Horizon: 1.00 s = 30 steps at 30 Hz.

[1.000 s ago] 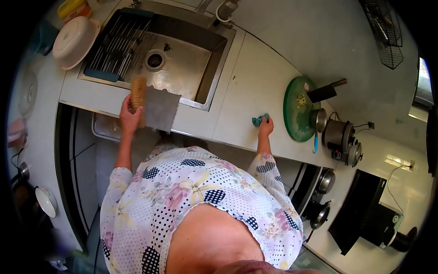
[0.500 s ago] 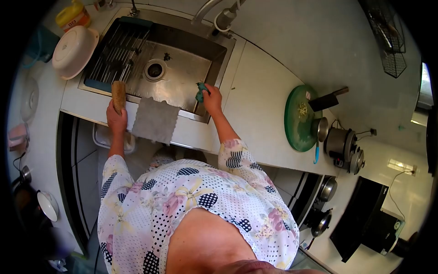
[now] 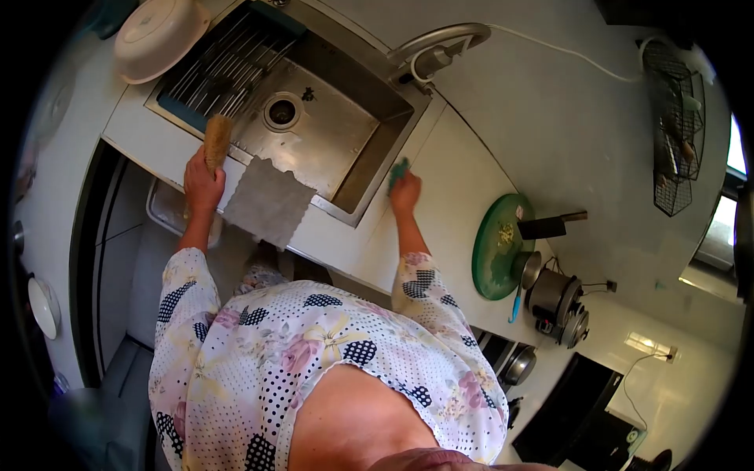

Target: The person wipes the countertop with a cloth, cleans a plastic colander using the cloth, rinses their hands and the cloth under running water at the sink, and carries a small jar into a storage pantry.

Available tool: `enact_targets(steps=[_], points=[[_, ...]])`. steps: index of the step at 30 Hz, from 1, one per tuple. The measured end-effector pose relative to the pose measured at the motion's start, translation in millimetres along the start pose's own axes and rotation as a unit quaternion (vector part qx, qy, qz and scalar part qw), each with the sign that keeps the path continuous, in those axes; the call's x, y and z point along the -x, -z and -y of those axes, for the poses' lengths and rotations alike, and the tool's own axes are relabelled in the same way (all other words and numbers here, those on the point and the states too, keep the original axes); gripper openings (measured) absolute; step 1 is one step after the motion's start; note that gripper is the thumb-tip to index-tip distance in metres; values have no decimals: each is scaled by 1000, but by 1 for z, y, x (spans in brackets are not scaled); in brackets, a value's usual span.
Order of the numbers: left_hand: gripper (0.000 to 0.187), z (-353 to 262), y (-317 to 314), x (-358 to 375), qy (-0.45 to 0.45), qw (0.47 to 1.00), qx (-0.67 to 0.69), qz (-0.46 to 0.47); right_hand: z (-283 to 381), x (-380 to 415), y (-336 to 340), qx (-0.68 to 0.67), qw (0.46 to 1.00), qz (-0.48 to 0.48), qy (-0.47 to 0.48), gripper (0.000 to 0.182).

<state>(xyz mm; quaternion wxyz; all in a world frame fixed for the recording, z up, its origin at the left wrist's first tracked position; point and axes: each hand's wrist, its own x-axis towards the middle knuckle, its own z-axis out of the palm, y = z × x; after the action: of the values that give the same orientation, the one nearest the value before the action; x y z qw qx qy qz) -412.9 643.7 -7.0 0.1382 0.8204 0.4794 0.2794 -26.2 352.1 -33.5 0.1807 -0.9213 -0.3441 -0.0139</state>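
Observation:
In the head view my left hand (image 3: 203,180) is closed around a brown loofah (image 3: 218,133), which points up over the sink's front rim by the drying rack. My right hand (image 3: 406,191) grips a small crumpled green scouring pad (image 3: 398,169) at the counter just right of the sink (image 3: 345,206). Between the hands, a grey cloth (image 3: 269,202) with a scalloped edge hangs over the front edge of the counter. Dark scraps (image 3: 308,94) lie in the basin near the drain (image 3: 281,112).
A metal rack (image 3: 228,74) spans the sink's left side, beside an upturned pale basin (image 3: 161,38). The faucet (image 3: 440,39) stands behind. To the right are a green cutting board (image 3: 488,259) with chopped bits, a cleaver (image 3: 543,228), a ladle (image 3: 528,271) and a cooker (image 3: 553,297).
My right hand has moved the green scouring pad from the sink's inner right side out onto the counter beside it. My left hand still holds the loofah. The camera view has turned.

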Motion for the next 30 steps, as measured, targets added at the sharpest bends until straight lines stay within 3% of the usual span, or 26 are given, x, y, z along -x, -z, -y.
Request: enact_targets(steps=[2, 6, 11, 15, 16, 18, 21, 24, 27, 30], points=[[57, 2, -2, -1, 4, 1000, -2, 9, 64, -11, 4, -56, 996, 37, 62, 32], [56, 7, -6, 1, -13, 1000, -2, -7, 98, -9, 7, -197, 979, 49, 15, 31], [57, 7, -4, 1, -15, 1000, -5, 5, 26, 52, 53, -375, 918, 20, -128, 29], [57, 11, -8, 1, -18, 1000, -3, 3, -41, 142, 94, -350, 911, 32, -215, 35], [57, 13, -9, 1, -16, 1000, -5, 3, -46, 165, 105, -247, 936, 71, -242, 40], [58, 14, -11, 2, -11, 1000, -9, 1, -38, 204, 111, -75, 979, 93, -167, 52], [58, 9, -7, 1, -15, 1000, -3, -6, -5, 230, 89, -42, 981, 176, -65, 59], [57, 12, -10, 0, -10, 1000, -11, 9, 72, 203, 70, -96, 978, 183, 14, 54], [57, 14, -12, 2, -16, 1000, -10, 1, 118, 153, 40, -133, 978, 125, 103, 45], [57, 13, -12, 2, -12, 1000, -17, 6, 146, 94, 17, -155, 975, 151, 54, 40]])
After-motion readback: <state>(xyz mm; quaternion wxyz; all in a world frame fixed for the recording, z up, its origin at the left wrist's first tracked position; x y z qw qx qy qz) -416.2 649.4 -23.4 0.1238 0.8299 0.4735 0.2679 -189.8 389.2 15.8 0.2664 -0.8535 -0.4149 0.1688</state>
